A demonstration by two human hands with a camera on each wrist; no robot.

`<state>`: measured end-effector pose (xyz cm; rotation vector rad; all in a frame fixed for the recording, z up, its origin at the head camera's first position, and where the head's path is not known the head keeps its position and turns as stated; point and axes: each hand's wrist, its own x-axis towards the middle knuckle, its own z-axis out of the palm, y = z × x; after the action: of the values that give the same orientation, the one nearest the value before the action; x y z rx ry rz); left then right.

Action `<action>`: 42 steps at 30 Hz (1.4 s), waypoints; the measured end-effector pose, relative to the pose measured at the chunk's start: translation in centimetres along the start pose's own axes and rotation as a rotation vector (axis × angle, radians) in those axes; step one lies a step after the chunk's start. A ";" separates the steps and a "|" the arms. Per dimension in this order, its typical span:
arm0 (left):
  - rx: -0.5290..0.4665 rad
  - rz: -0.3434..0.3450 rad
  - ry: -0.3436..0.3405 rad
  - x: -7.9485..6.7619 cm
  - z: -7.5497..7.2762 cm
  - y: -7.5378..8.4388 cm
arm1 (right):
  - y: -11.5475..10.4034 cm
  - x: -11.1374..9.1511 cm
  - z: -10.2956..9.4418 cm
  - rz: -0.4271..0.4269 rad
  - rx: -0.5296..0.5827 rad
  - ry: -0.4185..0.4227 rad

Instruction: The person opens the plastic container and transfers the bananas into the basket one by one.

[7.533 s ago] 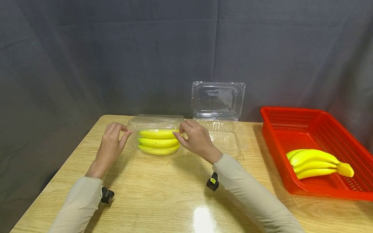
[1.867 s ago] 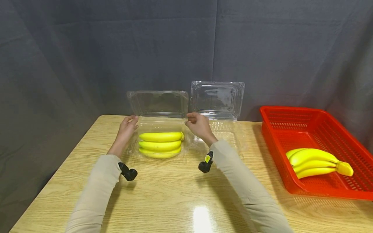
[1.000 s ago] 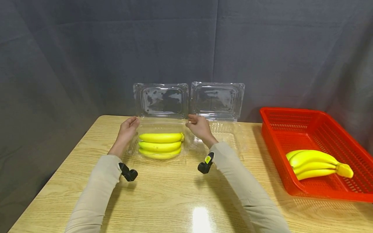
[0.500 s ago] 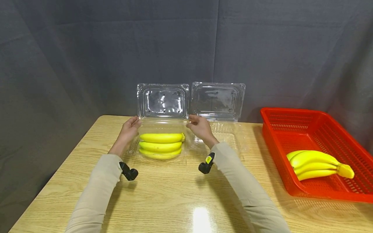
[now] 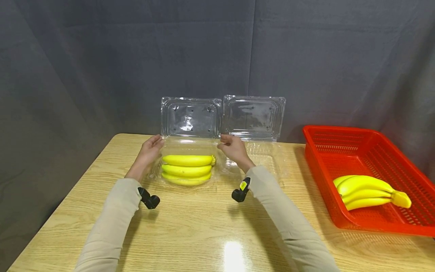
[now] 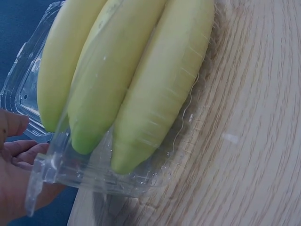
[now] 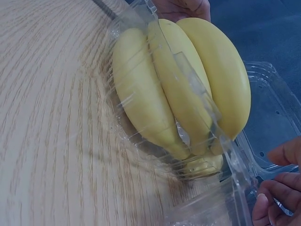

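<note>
A bunch of bananas point(image 5: 187, 170) lies in the base of a clear plastic clamshell container point(image 5: 190, 142), whose lid point(image 5: 200, 117) stands upright behind it. My left hand point(image 5: 151, 148) is at the container's left back corner, beside the hinge. In the left wrist view that hand point(image 6: 23, 165) has its thumb apart from the loosely bent fingers. At the right back corner is my right hand point(image 5: 234, 149), index finger stretched toward the hinge. The right wrist view shows a gap between this hand's point(image 7: 280, 188) thumb and bent fingers, close to the clear rim.
A second clear clamshell point(image 5: 261, 158) stands directly to the right, its lid point(image 5: 253, 117) raised. At the right, a red plastic basket point(image 5: 321, 177) holds another bunch of bananas point(image 5: 367, 192). Wooden table point(image 5: 190, 234) lies in front, and a grey curtain point(image 5: 190, 56) hangs behind.
The left clamshell's lid, low over the bananas at first, has swung back upright and shifted slightly right. Both hands went from the lid's front to the hinge corners and have stayed there.
</note>
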<state>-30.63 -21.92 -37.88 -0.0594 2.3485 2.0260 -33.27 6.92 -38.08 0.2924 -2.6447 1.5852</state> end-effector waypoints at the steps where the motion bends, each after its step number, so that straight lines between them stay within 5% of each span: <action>1: 0.005 -0.002 -0.001 0.0 0.0 0.1 | 0.0 0.0 0.0 -0.002 -0.001 -0.002; 23: 0.062 0.021 0.002 -0.5 -0.3 0.1 | -0.6 -0.2 -0.8 -0.008 -0.031 0.023; 31: 0.138 0.098 0.059 -0.9 -0.6 0.4 | -1.1 -0.4 -1.5 -0.036 -0.017 0.015; 42: 0.212 0.190 0.000 -3.1 -1.2 1.0 | -1.3 -1.5 -2.0 -0.121 0.031 -0.054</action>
<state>-27.57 -22.98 -36.50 0.1761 2.6442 1.8327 -31.65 8.27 -36.20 0.4927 -2.5880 1.6039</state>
